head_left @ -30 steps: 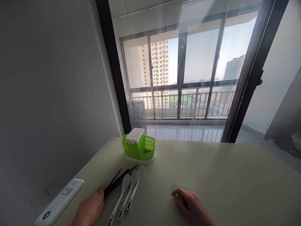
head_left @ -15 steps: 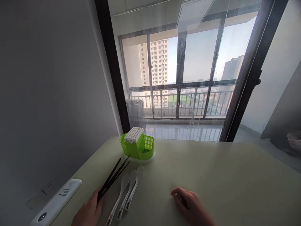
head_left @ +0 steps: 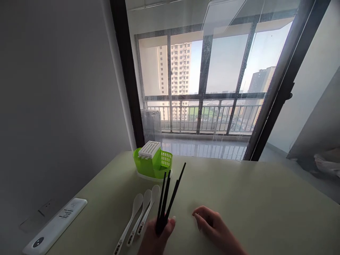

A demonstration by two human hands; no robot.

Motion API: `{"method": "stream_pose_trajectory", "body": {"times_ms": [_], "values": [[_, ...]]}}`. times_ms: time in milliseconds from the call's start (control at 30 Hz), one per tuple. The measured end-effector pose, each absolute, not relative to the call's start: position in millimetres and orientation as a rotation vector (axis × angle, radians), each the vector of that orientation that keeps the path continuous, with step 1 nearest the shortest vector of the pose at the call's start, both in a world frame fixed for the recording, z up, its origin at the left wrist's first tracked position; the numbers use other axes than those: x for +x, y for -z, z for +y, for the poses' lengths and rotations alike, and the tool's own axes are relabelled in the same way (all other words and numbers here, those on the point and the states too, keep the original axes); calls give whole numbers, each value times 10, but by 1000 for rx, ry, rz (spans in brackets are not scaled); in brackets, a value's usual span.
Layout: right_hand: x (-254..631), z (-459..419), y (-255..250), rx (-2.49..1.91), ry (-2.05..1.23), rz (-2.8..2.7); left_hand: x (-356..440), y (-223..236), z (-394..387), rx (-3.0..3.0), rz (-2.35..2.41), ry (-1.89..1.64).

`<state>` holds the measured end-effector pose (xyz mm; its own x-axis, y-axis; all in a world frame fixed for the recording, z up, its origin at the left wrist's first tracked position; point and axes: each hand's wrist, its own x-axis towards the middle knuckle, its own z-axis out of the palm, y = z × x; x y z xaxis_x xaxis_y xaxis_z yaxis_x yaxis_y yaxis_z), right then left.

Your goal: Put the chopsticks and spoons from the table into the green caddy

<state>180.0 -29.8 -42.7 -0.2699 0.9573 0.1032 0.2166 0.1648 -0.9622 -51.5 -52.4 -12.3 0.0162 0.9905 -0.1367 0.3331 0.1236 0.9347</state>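
Observation:
My left hand (head_left: pixel 159 233) is closed round the lower ends of several black chopsticks (head_left: pixel 165 202). Their tips point up and away from me, fanned slightly apart. Three white spoons (head_left: pixel 136 210) lie side by side on the table, just left of that hand, bowls facing away from me. My right hand (head_left: pixel 212 226) rests on the table further right, fingers curled in to the thumb, and I see nothing in it. Beyond the spoons stands a green utensil holder (head_left: pixel 151 166) with a slotted white top and an open basket on its right side.
A long white device (head_left: pixel 57 225) with a dark round button lies along the left edge of the pale green table (head_left: pixel 225 184). A grey wall rises on the left. Glass panes with dark frames stand behind the table, with a balcony beyond.
My left hand has carried the chopsticks to the right, over to the other side of the spoons, and turned them more upright. My right hand has barely moved. The view has shifted slightly.

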Motion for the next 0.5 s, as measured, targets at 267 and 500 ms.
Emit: {"method": "stream_pose_trajectory", "body": {"times_ms": [267, 500], "values": [[1800, -340, 306, -1098, -1241, -1615, 84, 151, -137, 1400, 1223, -1049], [1787, -304, 380, -1107, -1222, -1550, 247, 59, -34, 1451, 1265, -1050]]}}
